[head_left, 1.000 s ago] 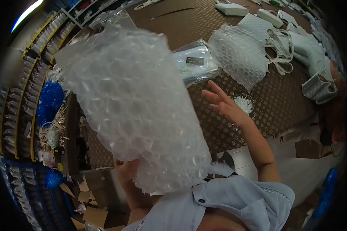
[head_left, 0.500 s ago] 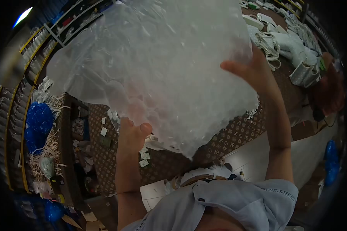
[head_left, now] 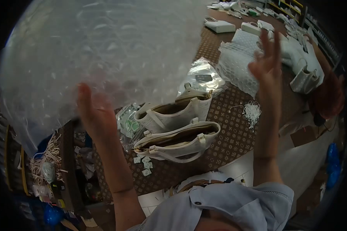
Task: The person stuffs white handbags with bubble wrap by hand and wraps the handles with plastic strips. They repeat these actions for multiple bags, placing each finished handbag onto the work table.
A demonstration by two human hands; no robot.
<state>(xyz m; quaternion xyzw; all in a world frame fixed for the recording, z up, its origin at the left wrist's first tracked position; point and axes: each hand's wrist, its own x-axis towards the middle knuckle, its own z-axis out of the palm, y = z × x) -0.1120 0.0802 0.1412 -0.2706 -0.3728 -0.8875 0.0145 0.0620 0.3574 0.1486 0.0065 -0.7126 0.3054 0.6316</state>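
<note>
A large cloudy sheet of bubble wrap (head_left: 119, 46) fills the upper left of the view. My left hand (head_left: 98, 115) grips its lower part, thumb on the near side and the other fingers behind the plastic. Raised on the right, my right hand (head_left: 268, 61) is open, fingers apart, touching nothing I can see. Between my arms two white handbags stand on the table, tops open: a near handbag (head_left: 181, 148) and a far handbag (head_left: 202, 109) just behind it. The raised wrap partly covers the far bag's left side.
On the patterned brown table (head_left: 231, 142) lie a tangle of white strings (head_left: 252, 112), small white tags (head_left: 146, 165), clear plastic bags (head_left: 206, 73) and more bubble wrap (head_left: 239, 63). Several white bags (head_left: 219, 26) sit farther back. A blurred person (head_left: 329, 96) is at the right edge.
The bubble wrap has swung left with my left hand, uncovering the two handbags and the table. My right hand has come off the wrap, out to the right.
</note>
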